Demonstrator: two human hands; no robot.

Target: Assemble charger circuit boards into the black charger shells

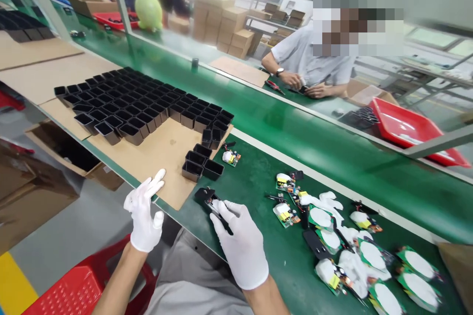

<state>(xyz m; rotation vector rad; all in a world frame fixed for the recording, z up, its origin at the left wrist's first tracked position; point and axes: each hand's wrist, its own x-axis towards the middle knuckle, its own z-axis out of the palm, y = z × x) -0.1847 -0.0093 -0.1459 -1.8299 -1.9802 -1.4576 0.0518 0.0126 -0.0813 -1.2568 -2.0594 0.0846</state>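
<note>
My right hand (241,241), in a white glove, grips a black plastic housing (207,198) just above the green bench top. Some small parts show inside the housing's opening, partly hidden by my fingers. My left hand (147,214), also gloved, is by the bench's front edge with its fingers spread and nothing in it. Ahead of it, several open black boxes (192,165) stand on a cardboard sheet (162,150). A small circuit board (231,157) with a white lump and a yellow part lies beside the boxes.
Many black boxes (121,103) stand in rows at left. Circuit boards (373,256) and white cloth-like pieces lie to the right. Across the green belt (254,118) a person (310,54) works near a red tray (406,123). A red stool (74,285) is below left.
</note>
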